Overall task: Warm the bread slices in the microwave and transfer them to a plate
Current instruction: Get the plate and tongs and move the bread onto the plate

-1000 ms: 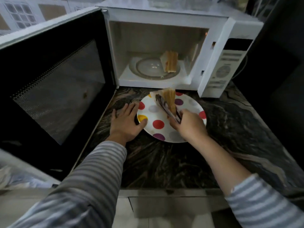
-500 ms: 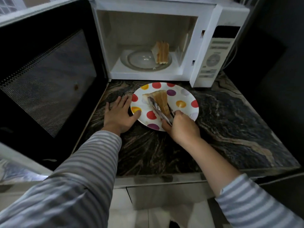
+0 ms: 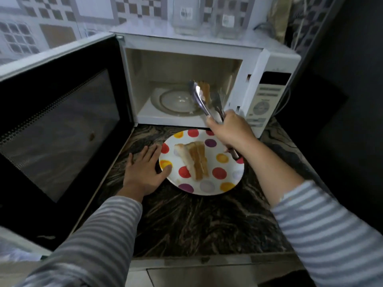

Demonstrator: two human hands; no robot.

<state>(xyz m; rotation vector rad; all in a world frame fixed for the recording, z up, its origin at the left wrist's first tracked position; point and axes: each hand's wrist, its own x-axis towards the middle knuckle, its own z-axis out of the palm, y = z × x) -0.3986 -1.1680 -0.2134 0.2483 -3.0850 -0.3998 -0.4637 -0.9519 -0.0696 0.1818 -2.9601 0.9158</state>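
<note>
A white microwave (image 3: 269, 65) stands open on the dark marbled counter (image 3: 196, 224). Bread slices (image 3: 205, 91) lean upright on the right side of its glass turntable (image 3: 172, 100). My right hand (image 3: 230, 129) grips metal tongs (image 3: 202, 100), whose two tips sit on either side of that bread inside the cavity. In front of the microwave lies a white plate with coloured dots (image 3: 228, 177), holding a stack of bread slices (image 3: 195, 160). My left hand (image 3: 145, 170) rests flat on the counter, thumb touching the plate's left rim.
The microwave door (image 3: 60, 125) hangs wide open to the left, above the counter's left part. Clear containers (image 3: 186, 15) stand on top of the microwave. A dark wall closes off the right side. The counter's front edge runs below my arms.
My right hand let the bread go onto the plate, then lifted the tongs up and forward into the microwave around the remaining slices. The left hand stayed by the plate.
</note>
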